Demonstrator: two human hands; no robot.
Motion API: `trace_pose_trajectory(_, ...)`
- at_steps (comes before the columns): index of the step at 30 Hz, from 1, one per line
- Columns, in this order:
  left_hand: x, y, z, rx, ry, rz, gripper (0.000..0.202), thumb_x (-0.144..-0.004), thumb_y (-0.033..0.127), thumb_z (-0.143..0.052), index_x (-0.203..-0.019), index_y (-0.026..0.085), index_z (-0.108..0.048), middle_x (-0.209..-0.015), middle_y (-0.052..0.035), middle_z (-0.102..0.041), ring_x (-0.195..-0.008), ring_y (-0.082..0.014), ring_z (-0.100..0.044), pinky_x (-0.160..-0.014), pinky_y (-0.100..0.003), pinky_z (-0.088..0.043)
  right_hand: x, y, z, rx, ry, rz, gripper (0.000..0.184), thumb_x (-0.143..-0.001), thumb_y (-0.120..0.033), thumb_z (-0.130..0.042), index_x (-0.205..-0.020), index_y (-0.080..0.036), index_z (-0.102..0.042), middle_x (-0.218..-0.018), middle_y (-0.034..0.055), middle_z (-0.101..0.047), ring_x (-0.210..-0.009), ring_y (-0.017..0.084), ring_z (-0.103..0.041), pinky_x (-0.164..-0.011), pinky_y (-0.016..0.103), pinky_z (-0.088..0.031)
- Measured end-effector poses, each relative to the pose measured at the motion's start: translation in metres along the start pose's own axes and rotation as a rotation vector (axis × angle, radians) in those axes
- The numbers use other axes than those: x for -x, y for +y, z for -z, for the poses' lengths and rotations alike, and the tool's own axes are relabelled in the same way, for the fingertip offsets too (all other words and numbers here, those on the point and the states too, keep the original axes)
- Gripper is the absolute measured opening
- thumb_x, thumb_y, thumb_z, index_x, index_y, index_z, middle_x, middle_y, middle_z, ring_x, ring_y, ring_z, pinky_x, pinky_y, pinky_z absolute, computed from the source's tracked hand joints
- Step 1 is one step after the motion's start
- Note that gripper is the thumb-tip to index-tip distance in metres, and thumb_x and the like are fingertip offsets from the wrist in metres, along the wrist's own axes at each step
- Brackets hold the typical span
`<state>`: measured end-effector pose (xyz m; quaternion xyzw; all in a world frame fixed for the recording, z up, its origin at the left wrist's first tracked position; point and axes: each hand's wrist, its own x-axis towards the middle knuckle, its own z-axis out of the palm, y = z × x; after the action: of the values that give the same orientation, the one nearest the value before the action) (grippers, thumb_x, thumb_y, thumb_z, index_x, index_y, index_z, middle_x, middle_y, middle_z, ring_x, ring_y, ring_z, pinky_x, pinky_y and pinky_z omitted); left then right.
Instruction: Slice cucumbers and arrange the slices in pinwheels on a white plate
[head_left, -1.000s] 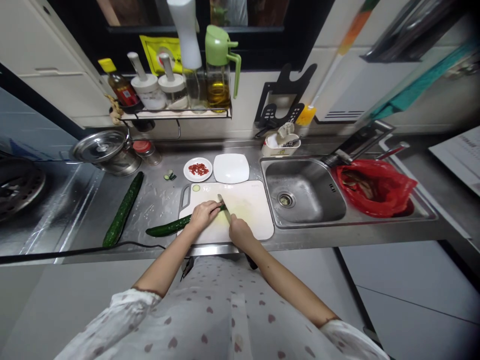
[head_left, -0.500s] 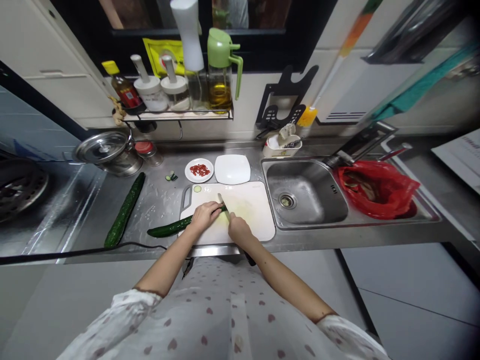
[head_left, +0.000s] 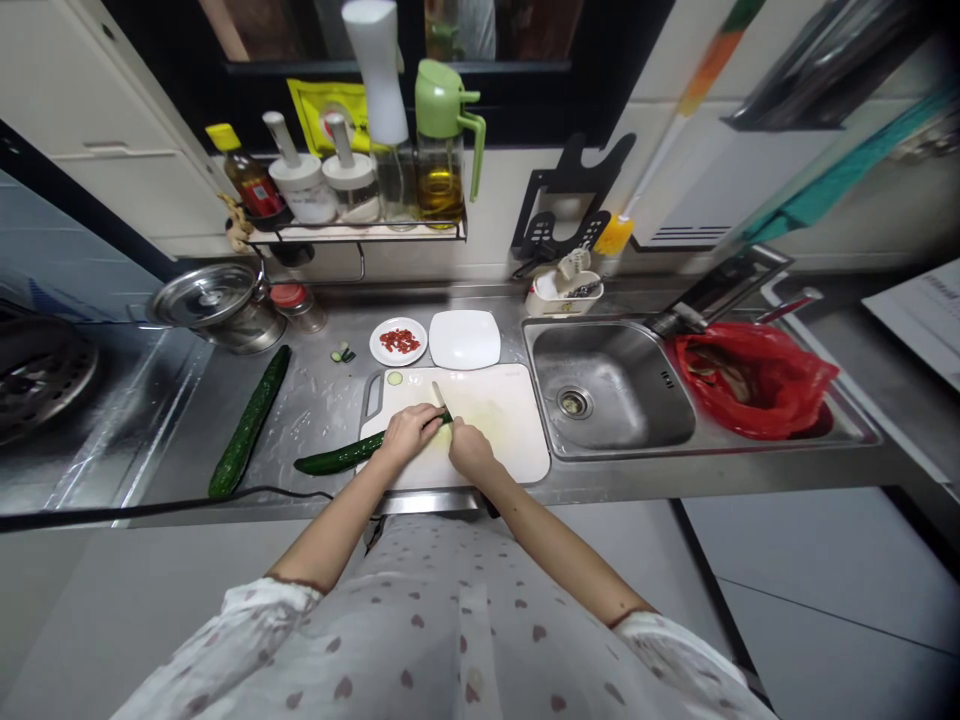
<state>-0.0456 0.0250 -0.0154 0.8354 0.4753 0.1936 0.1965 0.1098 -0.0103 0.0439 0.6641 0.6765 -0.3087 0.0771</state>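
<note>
Knife (head_left: 440, 396) at a cucumber (head_left: 341, 457) end, white cutting board (head_left: 514, 440) beneath
Left hand (head_left: 409, 432) curls, gripping the cucumber; right hand (head_left: 471, 450) is wrapped around the knife.

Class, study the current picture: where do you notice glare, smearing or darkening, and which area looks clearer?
Head view, left: bright streaks of glare cross the steel counter; head view, upper right: the teal strip looks smeared and stretched, and the corner fades to black; head view, middle: the left hand and cutting board look clearer.
</note>
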Motion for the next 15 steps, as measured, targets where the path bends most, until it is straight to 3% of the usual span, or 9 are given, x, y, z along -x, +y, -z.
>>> trace_pose_trajectory(15,0.000,-0.001,0.000,-0.002,0.001,0.004,0.027,-0.093,0.032,-0.049,-0.114,0.026,-0.066,-0.110,-0.0019,-0.069,-0.098,-0.0172,-0.064,-0.084,-0.028,-0.050,0.008,0.007,-0.010,0.029,-0.012,-0.005,0.030,-0.087,-0.006,-0.040,-0.115,-0.012,-0.047,-0.103,0.0164,-0.065,-0.099,0.025,-0.064,-0.078,0.031,-0.047)
